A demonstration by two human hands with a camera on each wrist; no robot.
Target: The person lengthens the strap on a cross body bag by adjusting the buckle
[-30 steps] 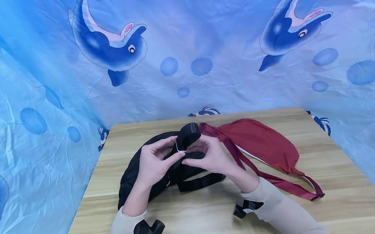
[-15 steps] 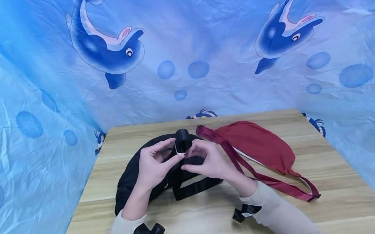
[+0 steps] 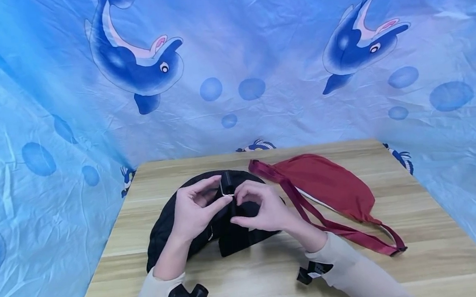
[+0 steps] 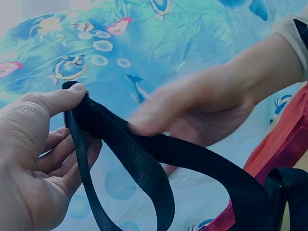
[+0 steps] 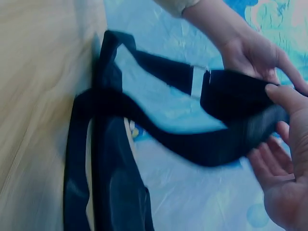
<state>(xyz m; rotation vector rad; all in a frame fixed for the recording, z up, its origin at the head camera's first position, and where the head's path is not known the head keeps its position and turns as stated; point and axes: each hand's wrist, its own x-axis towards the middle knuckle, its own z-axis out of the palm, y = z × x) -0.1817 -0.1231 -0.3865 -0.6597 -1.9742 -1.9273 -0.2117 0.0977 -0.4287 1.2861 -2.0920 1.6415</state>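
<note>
- Pinched between thumb and fingertips of the left hand point(image 3: 194, 211), a metal slider point(image 5: 198, 83) threaded on a black strap point(image 5: 236, 96).
- Just beside, on the slider's other side, the right hand point(image 3: 267, 208), with fingers curled at the same strap and thumb against it.
- Directly behind and below both hands, a black waist bag point(image 3: 166, 227), lying on the worktop point(image 3: 248, 290); contents hidden from view.
- To the right of the black bag and near it, a red waist bag point(image 3: 327, 186), flat on the worktop, with a pale edge along the near side; contents likewise hidden.
- Trailing from the red bag toward the near right, a red strap point(image 3: 343, 231) with a dark adjuster point(image 3: 399, 250) at the bend.
- Only from the right wrist: full pale face of the slider, with part of the strap blurred.
- Only from the left wrist: strap drooping in a long loop below the left hand; right hand smeared by blur.
- On both sleeves, a black wrist mount point(image 3: 188, 295), bearing small pale marks on the right one, too small to read.
- Beyond the worktop, a blue backdrop point(image 3: 280, 39) printed with dolphins point(image 3: 144, 58) and bubbles point(image 3: 252, 88).
</note>
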